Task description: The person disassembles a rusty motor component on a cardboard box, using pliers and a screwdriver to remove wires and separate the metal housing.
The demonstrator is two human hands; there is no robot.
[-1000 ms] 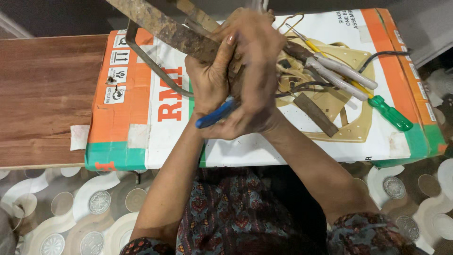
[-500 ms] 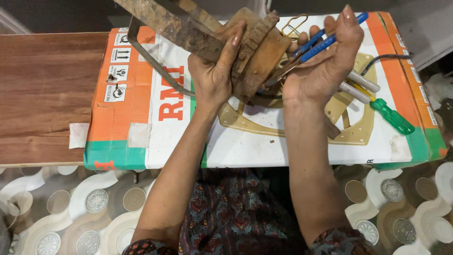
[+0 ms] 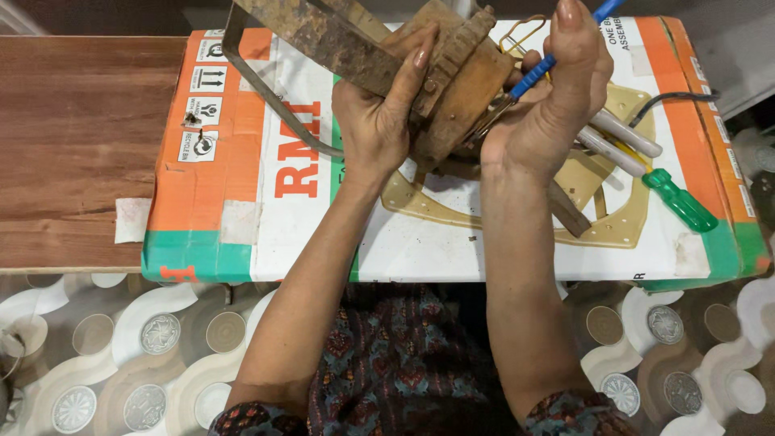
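My left hand (image 3: 379, 113) grips a rusty brown motor-like metal part (image 3: 456, 77) with long rusty blades (image 3: 315, 32), held up over a cardboard box (image 3: 266, 218). My right hand (image 3: 549, 105) is wrapped around a blue-handled tool (image 3: 557, 52), whose metal tip sits against the right side of the rusty part. A beige flat frame plate (image 3: 622, 234) lies on the box under both hands.
A green-handled screwdriver (image 3: 682, 202) and two white-handled tools (image 3: 622, 141) lie on the box at the right, beside a black cable (image 3: 670, 101). A wooden board (image 3: 73, 145) extends left of the box. Patterned floor (image 3: 137, 347) shows below.
My hands have come apart: the right hand lifted the blue-handled tool from under the part and now holds it against the part's right side. The rusty part sits turned in my left hand.
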